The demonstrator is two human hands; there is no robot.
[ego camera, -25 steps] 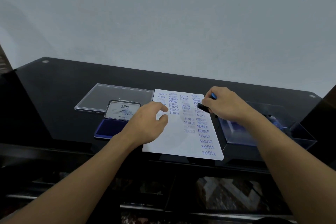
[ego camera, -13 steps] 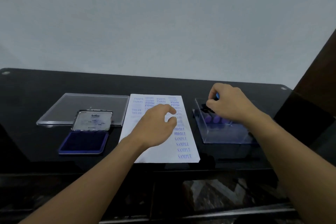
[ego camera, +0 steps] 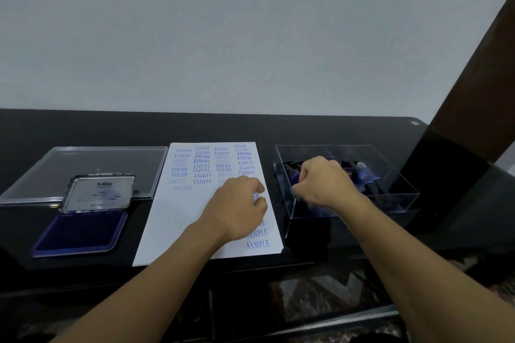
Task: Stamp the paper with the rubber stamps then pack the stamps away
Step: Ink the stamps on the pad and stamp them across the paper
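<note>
A white paper (ego camera: 178, 217) covered with blue stamp prints (SAMPLE, FRAGILE, AIR MAIL) lies in the middle of the black table. My left hand (ego camera: 237, 206) rests on its right part with fingers loosely curled and nothing in it. My right hand (ego camera: 323, 181) is lowered into the left side of a clear plastic box (ego camera: 362, 207), fingers closed around a dark blue rubber stamp (ego camera: 294, 175), mostly hidden by the hand. Other blue-handled stamps (ego camera: 365, 178) lie in the box to the right of my hand.
An open blue ink pad (ego camera: 80, 231) with its metal lid (ego camera: 100, 192) raised sits at the left. Behind it lies the box's clear flat lid (ego camera: 83, 164). A dark wooden post (ego camera: 473, 64) stands at the right, and a pale wall runs behind the table.
My right hand carried the stamp from the paper's right edge over to the box and lowered it inside. My left hand stayed on the paper. The view swung to the right.
</note>
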